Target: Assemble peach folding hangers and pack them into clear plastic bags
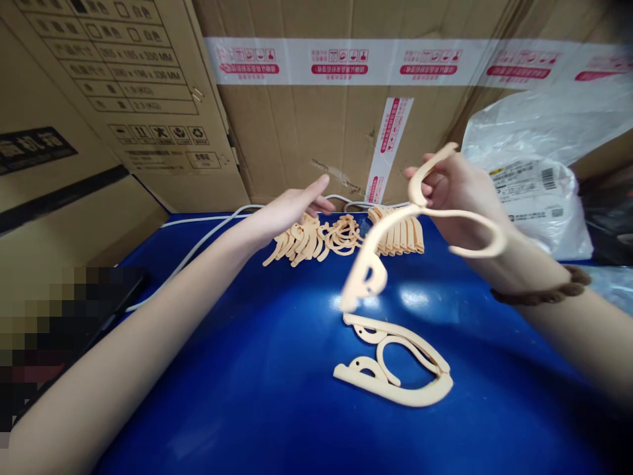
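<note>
My right hand (459,188) is raised on the right, its fingers closed around a beige plastic folding hanger (378,234). One arm of that hanger hangs down to the left, and its curved hook shows in front of my wrist. My left hand (294,208) hovers over a pile of beige curved hanger arms (301,241), thumb and fingers apart, holding nothing. Beside that pile lie several beige hooks (343,235) and a neat row of hanger arms (401,234). Closer to me, another folding hanger (408,394) lies folded on the blue tabletop (247,389).
Large cardboard boxes (297,132) stand along the back and left. A white cable (198,247) runs across the table's back left. At the right back sits a white plastic bag (539,204) with a label. Part of the left edge is pixelated.
</note>
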Available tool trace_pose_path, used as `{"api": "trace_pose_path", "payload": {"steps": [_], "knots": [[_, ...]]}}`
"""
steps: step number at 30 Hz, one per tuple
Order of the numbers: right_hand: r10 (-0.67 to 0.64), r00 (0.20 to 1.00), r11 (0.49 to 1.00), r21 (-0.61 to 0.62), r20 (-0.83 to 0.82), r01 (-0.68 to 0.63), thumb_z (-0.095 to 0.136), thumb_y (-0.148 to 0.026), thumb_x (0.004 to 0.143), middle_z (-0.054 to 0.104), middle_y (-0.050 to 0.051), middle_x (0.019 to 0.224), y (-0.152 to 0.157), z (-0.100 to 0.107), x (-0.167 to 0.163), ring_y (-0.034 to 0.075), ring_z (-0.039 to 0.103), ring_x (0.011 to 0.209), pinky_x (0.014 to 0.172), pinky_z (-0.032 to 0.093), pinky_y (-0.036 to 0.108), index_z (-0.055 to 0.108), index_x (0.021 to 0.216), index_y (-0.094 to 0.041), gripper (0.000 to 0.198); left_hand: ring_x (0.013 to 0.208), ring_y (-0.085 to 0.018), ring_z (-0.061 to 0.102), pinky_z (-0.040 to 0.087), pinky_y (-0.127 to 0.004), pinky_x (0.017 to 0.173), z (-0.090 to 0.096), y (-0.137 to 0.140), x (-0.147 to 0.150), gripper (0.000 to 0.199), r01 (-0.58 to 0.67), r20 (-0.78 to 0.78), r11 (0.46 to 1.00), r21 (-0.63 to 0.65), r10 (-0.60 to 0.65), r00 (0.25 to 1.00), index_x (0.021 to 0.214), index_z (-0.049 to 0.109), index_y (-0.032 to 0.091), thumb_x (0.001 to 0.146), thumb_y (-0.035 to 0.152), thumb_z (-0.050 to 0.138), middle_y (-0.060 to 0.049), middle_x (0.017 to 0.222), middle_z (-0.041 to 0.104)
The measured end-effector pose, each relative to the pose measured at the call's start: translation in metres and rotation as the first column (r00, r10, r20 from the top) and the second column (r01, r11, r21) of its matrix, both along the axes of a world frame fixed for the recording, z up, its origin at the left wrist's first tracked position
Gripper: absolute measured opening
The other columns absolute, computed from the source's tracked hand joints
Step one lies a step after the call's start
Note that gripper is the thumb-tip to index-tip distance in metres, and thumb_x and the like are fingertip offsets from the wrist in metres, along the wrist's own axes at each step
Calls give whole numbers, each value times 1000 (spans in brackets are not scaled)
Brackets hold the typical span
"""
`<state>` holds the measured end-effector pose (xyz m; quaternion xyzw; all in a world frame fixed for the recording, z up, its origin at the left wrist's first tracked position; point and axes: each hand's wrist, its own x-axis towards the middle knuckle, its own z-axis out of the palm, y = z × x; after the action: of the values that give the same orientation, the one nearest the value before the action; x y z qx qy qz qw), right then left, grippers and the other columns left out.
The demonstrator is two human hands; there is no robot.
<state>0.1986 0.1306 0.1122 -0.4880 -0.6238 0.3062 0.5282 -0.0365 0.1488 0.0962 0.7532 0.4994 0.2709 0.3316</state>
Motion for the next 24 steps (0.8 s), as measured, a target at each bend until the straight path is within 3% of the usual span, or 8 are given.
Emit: {"api": "trace_pose_path", "payload": {"steps": [3,5,7,10,14,18,21,24], "knots": [[-96,913,995,-75,-397,73,35,-14,91,68,15,110,2,1,2,9,51,63,62,43,26,35,83,-24,12,98,-22,65,49,-28,77,12,-15,14,70,207,210,939,-274,-151,966,98,69,12,99,61,19,-12,99,71],[-100,911,995,-26,-400,97,48,-11,83,68,14,117,4,1,5,10,58,71,66,44,26,37,83,-24,17,103,-21,66,52,-27,81,15,-19,16,47,224,334,927,-300,-118,935,103,66,13,99,51,39,-12,107,71],[-75,961,994,55,-267,93,61,-11,75,69,13,116,7,-1,10,13,62,78,67,45,27,41,80,-24,24,109,-20,66,53,-26,86,14,-20,14,24,203,438,936,-287,-60,897,103,63,14,93,35,58,-11,116,69],[-72,982,969,244,175,27,70,-24,75,71,11,101,10,-7,17,18,64,83,70,48,30,51,80,-22,19,109,-19,67,54,-23,85,12,-17,10,16,186,536,937,-295,1,844,92,57,14,84,16,70,-12,123,67],[-282,703,918,396,653,1,57,-33,89,72,7,90,6,-15,14,21,66,79,69,47,33,61,105,-19,21,96,-19,72,56,-24,71,10,-18,15,31,199,581,917,-345,42,813,107,54,12,80,2,65,-16,123,65],[-347,504,913,407,791,-10,49,-30,92,73,9,93,-3,-19,3,24,67,80,61,41,33,57,126,-17,38,83,-13,70,50,-18,54,8,-20,21,52,288,635,859,-422,54,771,133,49,13,82,4,60,-13,118,67],[-338,464,913,405,819,-50,49,-29,91,73,10,95,-6,-18,0,24,67,80,60,39,32,56,128,-16,40,62,-4,59,35,-11,38,6,-19,22,33,319,651,818,-479,87,754,126,59,17,94,21,58,-10,114,67],[-342,449,912,407,826,-55,45,-31,94,74,10,94,-6,-17,1,23,66,78,58,37,31,59,124,-17,36,51,-1,46,27,-10,32,5,-19,22,27,310,594,784,-538,92,799,120,65,19,97,26,54,-9,114,67]]}}
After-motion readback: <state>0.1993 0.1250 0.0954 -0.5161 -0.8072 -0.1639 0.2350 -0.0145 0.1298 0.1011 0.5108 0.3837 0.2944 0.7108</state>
